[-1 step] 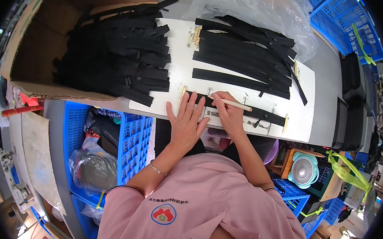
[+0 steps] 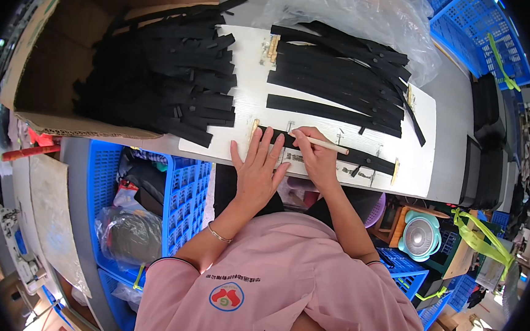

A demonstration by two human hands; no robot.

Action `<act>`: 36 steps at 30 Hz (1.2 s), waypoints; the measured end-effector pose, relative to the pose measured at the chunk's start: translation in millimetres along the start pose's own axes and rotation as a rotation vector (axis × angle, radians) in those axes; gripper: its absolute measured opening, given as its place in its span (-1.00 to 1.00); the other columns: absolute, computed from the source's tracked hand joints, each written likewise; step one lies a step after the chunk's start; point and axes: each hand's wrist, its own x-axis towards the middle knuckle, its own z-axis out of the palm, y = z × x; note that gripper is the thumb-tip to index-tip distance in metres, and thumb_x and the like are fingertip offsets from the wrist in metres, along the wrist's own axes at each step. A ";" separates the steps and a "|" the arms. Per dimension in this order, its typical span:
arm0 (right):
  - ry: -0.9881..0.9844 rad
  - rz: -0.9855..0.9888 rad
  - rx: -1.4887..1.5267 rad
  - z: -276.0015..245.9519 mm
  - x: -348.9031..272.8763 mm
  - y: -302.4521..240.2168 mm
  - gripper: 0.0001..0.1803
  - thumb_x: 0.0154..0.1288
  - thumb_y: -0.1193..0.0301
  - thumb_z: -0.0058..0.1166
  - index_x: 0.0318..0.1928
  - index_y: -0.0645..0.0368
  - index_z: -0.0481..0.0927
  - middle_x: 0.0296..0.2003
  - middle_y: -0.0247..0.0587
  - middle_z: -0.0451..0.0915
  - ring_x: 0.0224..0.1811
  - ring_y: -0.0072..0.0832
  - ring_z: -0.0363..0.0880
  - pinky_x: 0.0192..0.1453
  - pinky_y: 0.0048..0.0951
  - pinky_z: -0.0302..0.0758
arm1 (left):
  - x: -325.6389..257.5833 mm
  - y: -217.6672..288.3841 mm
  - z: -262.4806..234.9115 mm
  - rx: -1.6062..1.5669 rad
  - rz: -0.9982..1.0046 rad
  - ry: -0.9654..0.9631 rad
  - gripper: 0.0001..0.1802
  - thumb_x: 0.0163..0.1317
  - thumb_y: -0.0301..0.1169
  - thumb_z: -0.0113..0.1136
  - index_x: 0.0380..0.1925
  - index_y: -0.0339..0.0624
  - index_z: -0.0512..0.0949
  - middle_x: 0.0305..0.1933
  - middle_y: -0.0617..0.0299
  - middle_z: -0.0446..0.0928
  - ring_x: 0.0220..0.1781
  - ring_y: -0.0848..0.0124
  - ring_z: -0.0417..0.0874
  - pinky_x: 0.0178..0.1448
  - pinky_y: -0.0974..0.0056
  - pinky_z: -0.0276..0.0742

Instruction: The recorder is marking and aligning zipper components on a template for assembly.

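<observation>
while the cardboard box (image 2: 43,88) holds black strips (image 2: 160,78), the left hand (image 2: 257,168) lies flat and the right hand (image 2: 316,157) grips a pen (image 2: 319,143).

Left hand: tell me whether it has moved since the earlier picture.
No. The left hand lies flat on the black strip at the white board near edge, as before.

A single head-worn fisheye camera looks steeply down from above the person's own pink-shirted shoulders (image 2: 281,289), close over the near edge of a white work board (image 2: 247,72). The view faces forward across the bench, whose far side sits at the top of the frame. Both forearms enter from below. Straight edges bow toward a dark circular rim, with blue crates (image 2: 183,190) beneath the bench visible at the sides.
</observation>
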 end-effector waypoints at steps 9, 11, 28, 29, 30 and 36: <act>0.111 -0.115 -0.127 3.6 0.7 5.4 -0.82 0.50 0.43 0.13 -0.16 0.31 0.70 -0.31 -0.12 0.71 -0.37 -0.46 0.66 -0.28 -0.45 0.52 | -0.1 1.4 4.5 -0.021 -0.012 0.037 -0.31 0.34 -0.16 0.32 0.45 -0.01 0.43 0.60 0.08 0.28 0.66 0.12 0.20 0.60 -0.38 -0.38; 0.030 -0.008 -0.045 -2.4 -0.6 4.2 -0.82 0.48 0.42 0.15 -0.21 0.30 0.70 -0.36 -0.11 0.71 -0.42 -0.46 0.65 -0.32 -0.43 0.51 | -0.4 1.1 4.4 -0.021 -0.015 0.040 -0.32 0.34 -0.16 0.33 0.45 -0.01 0.44 0.60 0.08 0.28 0.66 0.12 0.20 0.60 -0.39 -0.38; -0.075 -0.081 -0.078 -19.0 -4.6 11.5 -0.78 0.51 0.43 0.12 -0.27 0.30 0.72 -0.49 -0.33 0.62 -0.46 -0.67 0.50 -0.36 -0.56 0.41 | 0.9 2.8 2.2 0.008 -0.022 -0.006 -0.34 0.37 -0.14 0.29 0.44 -0.03 0.44 0.58 0.07 0.29 0.65 0.10 0.21 0.59 -0.42 -0.37; -0.041 -0.055 -0.018 -24.5 -6.0 11.4 -0.78 0.51 0.44 0.11 -0.27 0.31 0.72 -0.49 -0.32 0.62 -0.46 -0.67 0.50 -0.36 -0.56 0.41 | 1.2 2.8 2.3 0.004 -0.012 -0.008 -0.34 0.37 -0.14 0.29 0.44 -0.03 0.44 0.58 0.07 0.29 0.65 0.10 0.21 0.59 -0.42 -0.37; -0.033 -0.055 -0.021 -32.6 -8.2 11.7 -0.78 0.51 0.44 0.11 -0.27 0.31 0.72 -0.49 -0.32 0.62 -0.46 -0.67 0.50 -0.36 -0.56 0.41 | 1.3 3.7 1.7 0.010 -0.022 -0.016 -0.33 0.37 -0.14 0.29 0.45 -0.03 0.43 0.58 0.07 0.29 0.65 0.10 0.21 0.59 -0.42 -0.37; 0.300 0.011 -0.069 -81.5 -25.6 22.7 -0.76 0.50 0.44 0.08 -0.29 0.35 0.69 -0.52 -0.28 0.64 -0.48 -0.67 0.51 -0.40 -0.54 0.40 | 1.5 2.9 1.0 0.021 -0.017 -0.022 -0.31 0.36 -0.16 0.31 0.47 -0.02 0.41 0.59 0.06 0.29 0.66 0.08 0.18 0.60 -0.41 -0.40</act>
